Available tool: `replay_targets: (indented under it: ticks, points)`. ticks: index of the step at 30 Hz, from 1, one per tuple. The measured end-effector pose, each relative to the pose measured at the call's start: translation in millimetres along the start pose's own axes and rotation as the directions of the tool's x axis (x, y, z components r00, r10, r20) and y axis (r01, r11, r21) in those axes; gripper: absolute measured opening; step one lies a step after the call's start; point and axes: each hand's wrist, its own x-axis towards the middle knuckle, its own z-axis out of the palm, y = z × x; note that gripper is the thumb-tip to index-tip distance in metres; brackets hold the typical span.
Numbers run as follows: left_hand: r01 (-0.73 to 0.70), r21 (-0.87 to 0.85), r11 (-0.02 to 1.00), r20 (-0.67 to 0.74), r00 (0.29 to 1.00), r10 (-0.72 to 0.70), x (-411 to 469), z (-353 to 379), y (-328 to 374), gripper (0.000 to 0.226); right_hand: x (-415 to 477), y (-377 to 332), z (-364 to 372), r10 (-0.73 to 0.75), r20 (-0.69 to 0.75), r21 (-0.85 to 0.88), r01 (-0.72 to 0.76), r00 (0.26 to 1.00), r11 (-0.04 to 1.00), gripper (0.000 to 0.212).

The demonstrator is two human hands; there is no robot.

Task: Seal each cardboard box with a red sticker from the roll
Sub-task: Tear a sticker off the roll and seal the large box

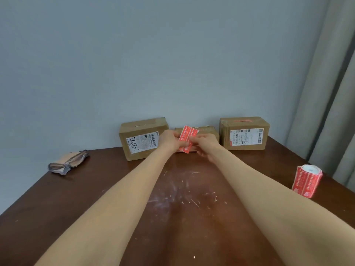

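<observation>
Pinching a red sticker strip [186, 136] upright at frame centre with left hand [170, 141] and right hand [206, 144], before the low middle box [208, 131], between left box [141, 140] and right box [244, 134], sticker roll [307, 180] standing at right on the worktop [92, 192].

Soft, even light fills the room, with no hard shadows and the wall [134, 54] a flat grey-blue. A dull sheen lies mid-table [57, 198]. The left hand [169, 140] and right hand [206, 144] look slightly smeared, and at the right edge the curtain [330, 93] bows, lens-bent.
</observation>
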Motion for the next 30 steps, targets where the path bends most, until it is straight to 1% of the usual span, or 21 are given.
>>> replay_targets:
  ticks: [2,6,8,10,12,14,16,19,21,23,27,30]
  points:
    - [0.005,0.004,1.0,-0.077,0.997,-0.005,7,-15,-5,0.027,11,-4,18,-0.031,-0.004,0.017,0.031,0.999,0.999,0.02]
    - [0.044,0.067,0.997,-0.267,0.964,-0.024,26,-51,-18,0.027,29,-10,47,-0.052,0.006,0.044,0.051,0.999,0.998,0.016]
    - [0.099,0.108,0.989,-0.335,0.941,-0.057,37,-69,-28,0.031,38,-12,58,-0.059,0.023,0.044,0.058,0.998,0.997,0.012]
    - [0.166,0.189,0.968,-0.414,0.907,-0.075,48,-85,-39,0.036,46,-15,67,-0.067,0.038,0.062,0.065,0.997,0.996,0.01]
    - [0.235,0.231,0.944,-0.474,0.875,-0.102,60,-99,-48,0.041,55,-18,74,-0.063,0.046,0.06,0.06,0.997,0.996,0.022]
    - [0.313,0.214,0.925,-0.495,0.852,-0.173,71,-110,-58,0.051,61,-21,78,-0.066,0.06,0.066,0.062,0.996,0.996,0.029]
    - [0.379,0.172,0.909,-0.495,0.831,-0.252,82,-117,-68,0.06,68,-24,85,-0.077,0.094,0.033,0.075,0.993,0.997,0.03]
    - [0.402,0.049,0.914,-0.458,0.823,-0.337,95,-121,-83,0.062,73,-26,96,-0.093,0.126,0.006,0.093,0.988,0.996,0.025]
    - [0.385,0.013,0.923,-0.417,0.841,-0.345,99,-120,-88,0.061,78,-24,102,-0.078,0.153,0.022,0.075,0.985,0.997,0.016]
    - [0.383,-0.002,0.924,-0.398,0.847,-0.352,99,-121,-90,0.06,78,-23,105,-0.071,0.172,0.022,0.069,0.983,0.997,0.013]
    - [0.426,-0.023,0.904,-0.425,0.815,-0.395,93,-131,-93,0.061,71,-22,105,-0.062,0.16,0.039,0.056,0.985,0.998,0.015]
    - [0.453,-0.003,0.892,-0.441,0.8,-0.408,83,-138,-93,0.062,57,-24,101,-0.064,0.142,0.038,0.059,0.988,0.998,0.017]
